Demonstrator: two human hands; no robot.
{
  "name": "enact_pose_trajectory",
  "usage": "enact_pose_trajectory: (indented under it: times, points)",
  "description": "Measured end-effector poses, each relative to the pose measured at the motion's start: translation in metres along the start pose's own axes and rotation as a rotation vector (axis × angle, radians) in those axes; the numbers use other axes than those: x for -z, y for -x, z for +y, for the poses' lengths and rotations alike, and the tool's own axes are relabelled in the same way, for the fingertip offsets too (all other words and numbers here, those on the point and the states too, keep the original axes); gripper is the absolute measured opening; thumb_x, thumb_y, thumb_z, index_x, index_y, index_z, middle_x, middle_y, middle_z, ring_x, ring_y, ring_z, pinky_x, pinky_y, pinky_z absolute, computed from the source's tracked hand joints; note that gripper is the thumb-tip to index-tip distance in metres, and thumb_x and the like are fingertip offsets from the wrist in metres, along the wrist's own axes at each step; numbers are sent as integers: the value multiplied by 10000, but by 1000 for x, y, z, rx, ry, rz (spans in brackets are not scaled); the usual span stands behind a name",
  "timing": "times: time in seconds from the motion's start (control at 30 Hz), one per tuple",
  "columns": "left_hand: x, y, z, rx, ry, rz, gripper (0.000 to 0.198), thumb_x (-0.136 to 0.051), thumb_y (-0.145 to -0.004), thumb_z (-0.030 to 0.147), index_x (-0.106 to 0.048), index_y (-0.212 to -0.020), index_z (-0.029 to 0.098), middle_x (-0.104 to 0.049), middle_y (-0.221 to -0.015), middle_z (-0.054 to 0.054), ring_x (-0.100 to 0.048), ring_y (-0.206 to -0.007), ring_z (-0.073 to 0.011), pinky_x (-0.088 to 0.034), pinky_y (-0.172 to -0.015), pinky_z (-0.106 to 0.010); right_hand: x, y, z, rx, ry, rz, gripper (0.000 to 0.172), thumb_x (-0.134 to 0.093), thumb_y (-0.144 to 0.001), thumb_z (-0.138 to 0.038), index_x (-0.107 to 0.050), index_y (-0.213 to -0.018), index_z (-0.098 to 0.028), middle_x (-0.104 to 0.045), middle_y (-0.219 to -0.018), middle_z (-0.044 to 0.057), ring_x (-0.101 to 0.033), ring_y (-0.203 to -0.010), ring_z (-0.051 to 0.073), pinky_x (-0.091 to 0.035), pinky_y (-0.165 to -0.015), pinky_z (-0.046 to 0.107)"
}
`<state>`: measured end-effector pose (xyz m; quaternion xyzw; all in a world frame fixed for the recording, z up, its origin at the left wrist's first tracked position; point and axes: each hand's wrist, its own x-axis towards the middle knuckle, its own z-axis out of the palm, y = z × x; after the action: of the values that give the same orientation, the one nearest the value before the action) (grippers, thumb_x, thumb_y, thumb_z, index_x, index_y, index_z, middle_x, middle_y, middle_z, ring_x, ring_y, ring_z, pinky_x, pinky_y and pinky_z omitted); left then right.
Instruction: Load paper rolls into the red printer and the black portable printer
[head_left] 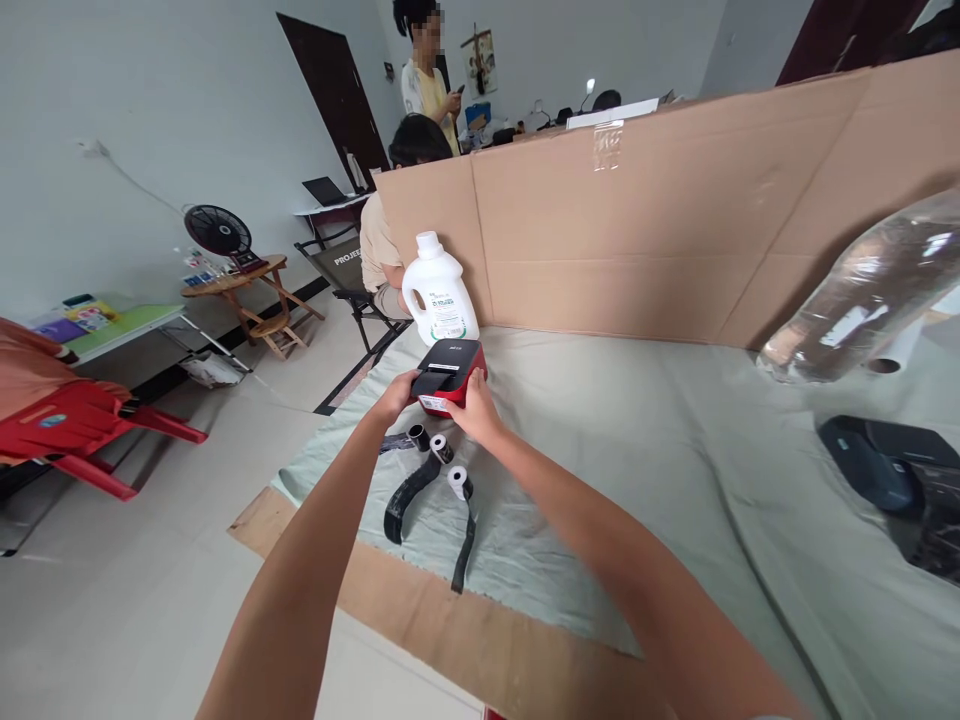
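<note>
A small red and black box-shaped device [450,368] is held between both hands, close in front of a white jug [441,295]. My left hand [397,395] grips its left side, fingers closed against it. On its right side and front corner, my right hand [474,405] is closed on it. Nearer to me on the cloth lie a small black roll [418,437], a white-cored roll [441,449] with a dark strip trailing from it, and another white roll [459,483] with a narrow dark strip.
A tall cardboard panel [600,230] stands behind the green cloth [600,430]. To the right are a plastic-wrapped bundle [862,290] and a dark device [877,465]. Beyond the panel, one person sits and another stands. A red chair [67,425] is at the left.
</note>
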<state>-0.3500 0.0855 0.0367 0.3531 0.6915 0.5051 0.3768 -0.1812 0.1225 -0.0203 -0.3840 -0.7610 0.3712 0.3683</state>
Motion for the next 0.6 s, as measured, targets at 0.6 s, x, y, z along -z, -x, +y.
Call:
enact_pose_trajectory:
  times: [0.6]
  points:
    - [-59, 287, -26, -1005, -317, 132, 466, -427, -1035, 224, -609, -1439, 365, -660, -1430, -3, -524, -1442, -276, -448, -1219, -525, 448, 244, 129, -584, 856, 702, 805, -776, -591, -747, -647, -1199, -236, -539, -1354, 353, -407, -1372, 612, -360, -904, 843]
